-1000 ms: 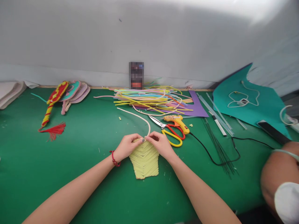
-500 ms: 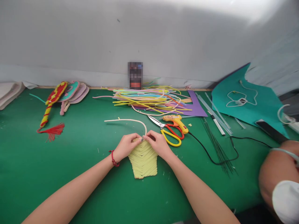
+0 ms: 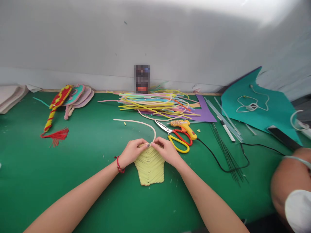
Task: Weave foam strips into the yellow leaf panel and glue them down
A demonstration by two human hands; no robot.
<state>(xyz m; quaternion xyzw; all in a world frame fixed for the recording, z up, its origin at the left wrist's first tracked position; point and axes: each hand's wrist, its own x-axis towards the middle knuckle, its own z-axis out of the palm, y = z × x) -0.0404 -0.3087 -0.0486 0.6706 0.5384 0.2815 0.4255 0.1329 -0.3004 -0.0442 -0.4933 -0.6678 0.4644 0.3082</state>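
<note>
Pinching at the top edge of the yellow woven piece (image 3: 150,168): left hand (image 3: 132,152) has fingers curled down on the upper left corner, right hand (image 3: 167,151) is closed with fingertips on the upper right, and the two nearly touch at the middle. Cream strand (image 3: 143,123) comes out from between the fingertips, arcs up and away to the left of the piece, free end lying on the green table (image 3: 73,168). Woven piece lies flat on the table, lower half exposed, between both wrists. Red bracelet (image 3: 118,164) on the left wrist, just left of the piece. Scissors (image 3: 176,140) just right of the piece, close to the right hand; glue gun (image 3: 184,126) beyond them, its black cable (image 3: 218,161) running off further right. Pile of coloured strands (image 3: 157,103) well behind the piece, near the wall, partly on a purple sheet (image 3: 206,111). Thin dark wires (image 3: 227,152) further right of the piece. Finished fans (image 3: 77,95) and red tassel (image 3: 57,135) far left. Another person (image 3: 289,181) at far right edge, blurred.
</note>
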